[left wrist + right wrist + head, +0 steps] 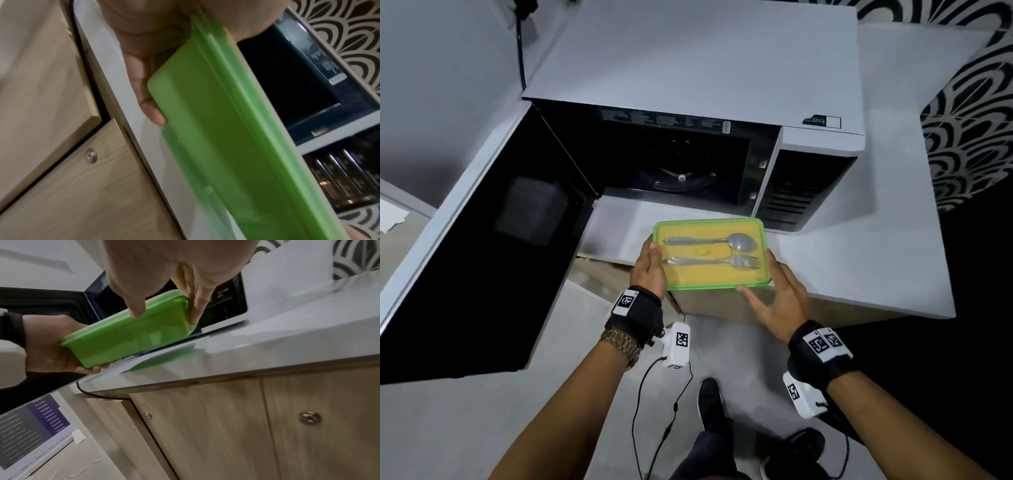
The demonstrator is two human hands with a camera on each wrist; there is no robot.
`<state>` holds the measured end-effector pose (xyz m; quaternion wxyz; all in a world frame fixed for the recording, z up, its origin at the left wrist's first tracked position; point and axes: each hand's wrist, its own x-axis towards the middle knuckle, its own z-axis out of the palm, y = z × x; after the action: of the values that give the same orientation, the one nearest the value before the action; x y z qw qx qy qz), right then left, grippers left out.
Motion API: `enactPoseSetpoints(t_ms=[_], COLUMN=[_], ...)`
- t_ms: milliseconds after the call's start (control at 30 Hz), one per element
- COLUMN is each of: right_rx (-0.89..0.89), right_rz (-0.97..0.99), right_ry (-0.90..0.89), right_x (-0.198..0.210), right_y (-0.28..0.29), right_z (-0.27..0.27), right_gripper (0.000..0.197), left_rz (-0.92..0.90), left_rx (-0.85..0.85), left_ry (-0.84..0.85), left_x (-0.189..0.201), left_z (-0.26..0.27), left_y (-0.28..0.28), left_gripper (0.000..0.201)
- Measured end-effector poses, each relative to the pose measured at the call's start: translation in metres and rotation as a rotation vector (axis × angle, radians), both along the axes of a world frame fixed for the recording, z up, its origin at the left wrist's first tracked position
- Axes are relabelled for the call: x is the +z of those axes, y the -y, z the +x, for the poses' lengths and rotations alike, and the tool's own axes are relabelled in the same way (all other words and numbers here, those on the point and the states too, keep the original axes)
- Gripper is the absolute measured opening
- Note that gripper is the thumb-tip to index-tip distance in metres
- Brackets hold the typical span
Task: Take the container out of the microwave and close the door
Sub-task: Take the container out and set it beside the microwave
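Holding the container (711, 254) just above the counter (859, 260), outside the microwave (688, 85): left hand (649, 270) grips one short end, right hand (780, 294) touches the other with straight fingers. Likely light, stiff, smooth plastic; short ends suit best. Count: one container, one spoon (710, 240), one fork (714, 262). Door (482, 240) open.
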<state>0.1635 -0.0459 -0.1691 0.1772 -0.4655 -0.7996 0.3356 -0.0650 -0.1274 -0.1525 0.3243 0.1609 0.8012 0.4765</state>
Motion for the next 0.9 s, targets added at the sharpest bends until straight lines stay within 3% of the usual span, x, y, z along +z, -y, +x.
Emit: enactPoseSetpoints(t_ms=[433,900], right_rx=[-0.278,-0.483], right_rz=[0.000,-0.054], right_ry=[-0.023,-0.042], right_x=[-0.003,0.007], right_y=[0.009,-0.054], right_z=[0.109,0.207], right_gripper=[0.097,0.112], left_rz=[-0.089,0.013], left_rx=[-0.317,-0.522], left_ry=[0.019,-0.031], left_x=[0.004,0.007], left_z=[0.097,0.206], left_y=[-0.037,-0.108], left_gripper=[0.051,0.041])
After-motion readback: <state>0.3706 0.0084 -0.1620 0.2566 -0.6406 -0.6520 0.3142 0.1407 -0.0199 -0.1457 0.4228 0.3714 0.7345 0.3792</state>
